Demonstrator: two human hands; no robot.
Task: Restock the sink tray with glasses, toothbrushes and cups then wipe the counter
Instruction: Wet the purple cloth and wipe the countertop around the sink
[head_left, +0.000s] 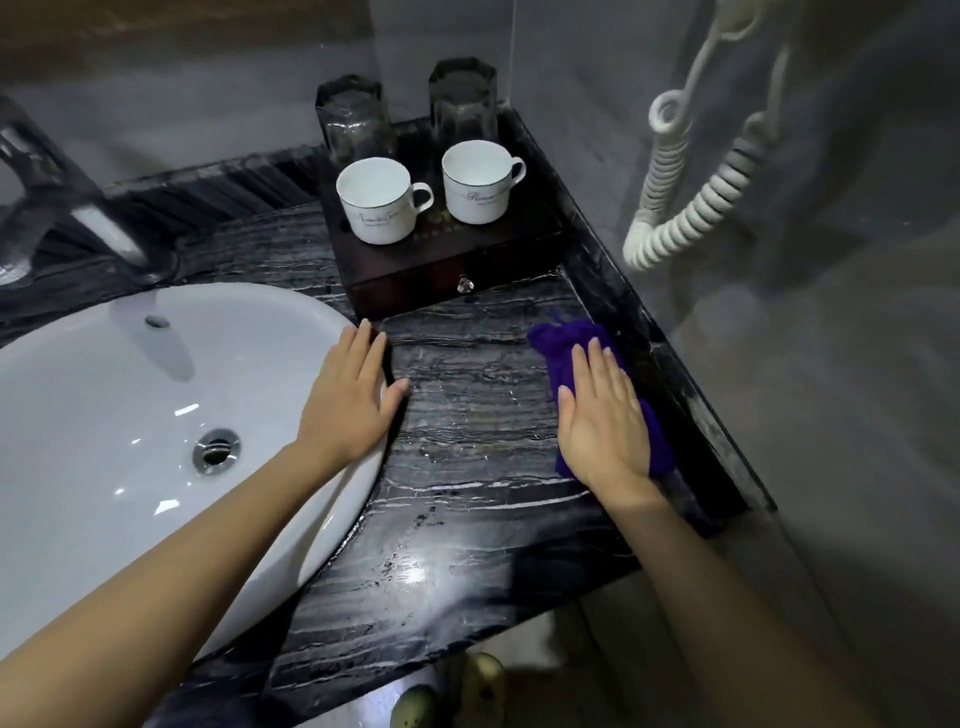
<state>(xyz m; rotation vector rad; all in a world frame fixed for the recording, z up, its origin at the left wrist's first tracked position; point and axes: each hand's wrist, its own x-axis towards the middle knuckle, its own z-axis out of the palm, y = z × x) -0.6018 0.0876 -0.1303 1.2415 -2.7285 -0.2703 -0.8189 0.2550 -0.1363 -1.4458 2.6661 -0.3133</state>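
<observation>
Two white cups upright at the front of the dark wooden tray (452, 270), upper middle of the frame: left cup (376, 205) and right cup (478, 182), handles to the right. Behind them a left glass (356, 119) and a right glass (464, 101), clear, seemingly upside down, though hard to tell in the dim light. Tray on the black veined desk (467, 415), in the far corner against the wall, small knob on its front face.

Right of centre: right hand (605, 421) palm-down on a purple cloth (558, 343), grip spread flat, fingers straight, pressing the cloth onto the desk near its raised right edge. Left of centre: left hand (353, 400) flat as well, grip spread, palm on the rim of the white sink (104, 415), thumb on the desk, fingertips just beside the tray's near left corner.

Upper left, blurred — a metal tap (47, 192). Right side: a white coiled cord (696, 208) hanging along the grey wall. Bottom edge — pale shoes (483, 680) on the floor.
</observation>
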